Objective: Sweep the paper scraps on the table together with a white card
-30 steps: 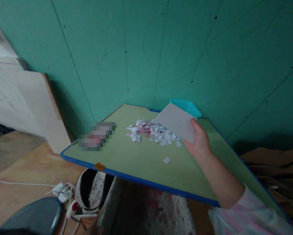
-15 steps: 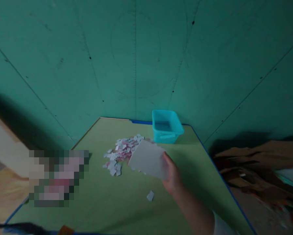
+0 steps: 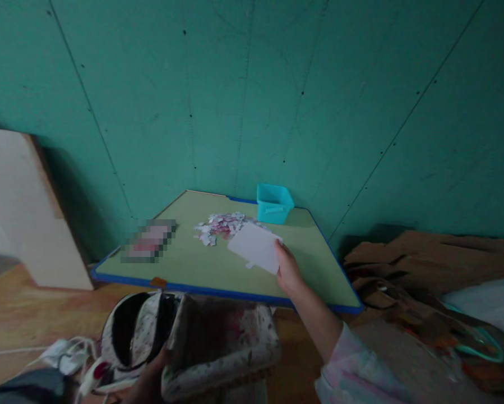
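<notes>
Basket (image 3: pixel 222 370) with a pale, stained covering in the foreground, just below the near edge of the table (image 3: pixel 193 266); against its left side, dark and cut off at the bottom, the left hand (image 3: pixel 148 381) by all appearances, too shadowed to tell gripping from resting. Beside it, an open patterned bag (image 3: pixel 144 336) and tangled white cables (image 3: pixel 77 356): possible snagging from a careless step or a shove of the basket. Farther in, over the table, the right hand (image 3: pixel 287 266), thumb and fingers pinching a thin white card (image 3: pixel 254 247) by its right edge, with a bit of white, probably a loose scrap (image 3: pixel 249 265), poking out past the near edge. Off to the left on the table, a flat, pixelated thing (image 3: pixel 151 241). Just behind and left of the card, a heap of small paper scraps (image 3: pixel 220 224), white and pink; contact with the card impossible to judge. Likely trouble here: scraps flung wide or over the taped edge from a brisk stroke, or a drooping, slipping card from so one-sided a hold. Farthest, near the green wall (image 3: pixel 218 112), a turquoise bin (image 3: pixel 272 216), at risk of tipping or sliding from a knock by the card.
</notes>
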`<state>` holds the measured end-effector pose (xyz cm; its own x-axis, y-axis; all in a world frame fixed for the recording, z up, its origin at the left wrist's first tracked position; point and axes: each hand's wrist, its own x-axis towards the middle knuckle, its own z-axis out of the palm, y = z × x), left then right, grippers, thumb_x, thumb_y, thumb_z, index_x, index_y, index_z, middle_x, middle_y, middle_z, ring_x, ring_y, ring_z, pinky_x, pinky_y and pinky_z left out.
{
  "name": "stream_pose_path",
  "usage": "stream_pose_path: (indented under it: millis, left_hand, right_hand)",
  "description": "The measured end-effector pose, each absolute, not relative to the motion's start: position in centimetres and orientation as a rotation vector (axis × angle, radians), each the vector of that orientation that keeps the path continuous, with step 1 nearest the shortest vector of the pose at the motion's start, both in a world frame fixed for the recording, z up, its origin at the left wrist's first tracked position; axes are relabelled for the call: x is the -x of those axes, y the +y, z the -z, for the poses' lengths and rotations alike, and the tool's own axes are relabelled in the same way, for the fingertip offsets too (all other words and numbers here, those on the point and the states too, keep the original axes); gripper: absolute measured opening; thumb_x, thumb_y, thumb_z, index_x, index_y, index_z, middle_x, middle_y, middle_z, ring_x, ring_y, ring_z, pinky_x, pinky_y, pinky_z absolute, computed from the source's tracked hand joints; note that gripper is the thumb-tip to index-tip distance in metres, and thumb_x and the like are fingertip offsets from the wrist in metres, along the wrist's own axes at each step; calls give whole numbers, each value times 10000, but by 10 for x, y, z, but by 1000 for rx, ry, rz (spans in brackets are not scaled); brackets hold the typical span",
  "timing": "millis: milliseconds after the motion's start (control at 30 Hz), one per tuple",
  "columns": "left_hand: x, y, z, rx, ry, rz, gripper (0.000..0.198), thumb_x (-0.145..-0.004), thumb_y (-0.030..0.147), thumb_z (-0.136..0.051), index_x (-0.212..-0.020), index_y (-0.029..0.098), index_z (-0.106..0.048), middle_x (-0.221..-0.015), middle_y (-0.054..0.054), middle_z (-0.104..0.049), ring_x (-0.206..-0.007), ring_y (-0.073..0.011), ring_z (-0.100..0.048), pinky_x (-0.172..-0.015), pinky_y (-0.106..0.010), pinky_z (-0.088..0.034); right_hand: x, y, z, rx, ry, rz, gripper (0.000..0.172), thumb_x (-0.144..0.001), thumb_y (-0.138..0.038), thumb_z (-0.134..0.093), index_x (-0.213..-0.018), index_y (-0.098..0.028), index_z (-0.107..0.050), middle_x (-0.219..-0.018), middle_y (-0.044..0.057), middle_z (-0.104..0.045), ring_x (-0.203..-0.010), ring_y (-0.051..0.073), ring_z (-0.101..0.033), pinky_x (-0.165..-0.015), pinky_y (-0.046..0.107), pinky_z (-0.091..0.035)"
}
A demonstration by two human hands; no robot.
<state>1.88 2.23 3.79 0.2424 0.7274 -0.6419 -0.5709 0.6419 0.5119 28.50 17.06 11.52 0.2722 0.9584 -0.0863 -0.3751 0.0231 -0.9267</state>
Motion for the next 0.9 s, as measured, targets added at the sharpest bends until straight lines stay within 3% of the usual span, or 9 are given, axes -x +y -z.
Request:
stream_pose_path:
  millis: [133,200,367,600,700,900]
  left_hand:
    - [-16,16,-49,-308,1068,-910,716,-720,392,-590,-1328,133,-315,-693,-38,-752,-756,-295,-680,-656,-374,-514]
    - [-10,16,-53,-339,1071,-900,737,-706,356,-606,-1316,58,-319,-664,-68,-748,-714,-314,-681,-630,-387,-512]
    - [5,13,-72,-418,997,-908,697,-690,239,-606,-1317,95,-338,-747,-70,-758,-595,-295,-680,-570,-368,-501]
    - [20,20,-75,-469,860,-785,609,-747,285,-556,-1229,-54,-400,-717,-148,-747,-798,-337,-670,-634,-386,-499]
    - [20,26,-68,-463,845,-772,648,-728,263,-578,-1256,-48,-367,-765,-150,-751,-833,-351,-661,-685,-407,-495]
    - [15,37,-60,-269,786,-774,629,-708,219,-593,-1291,85,-397,-779,-108,-759,-821,-342,-669,-739,-413,-487]
  right_hand:
    - [-296,146,-108,1150,-863,-1047,433,-645,-512,-592,-955,-214,-538,-921,38,-672,-766,171,-623,-605,282,-485]
    - [-302,139,-106,1175,-913,-1041,433,-612,-498,-627,-916,-199,-553,-889,44,-671,-745,174,-617,-582,277,-475]
    - [-313,131,-108,1240,-1020,-989,402,-579,-479,-657,-842,-181,-599,-787,39,-668,-664,175,-591,-553,277,-445]
    - [-324,130,-104,1348,-1144,-861,351,-582,-442,-652,-779,-152,-639,-704,31,-657,-636,175,-564,-591,290,-421]
    - [-327,133,-101,1402,-1135,-793,366,-594,-461,-628,-793,-154,-635,-689,29,-655,-628,183,-566,-566,293,-418]
    - [-342,142,-103,1488,-1070,-697,380,-606,-508,-585,-794,-179,-615,-601,19,-623,-604,205,-570,-527,303,-418]
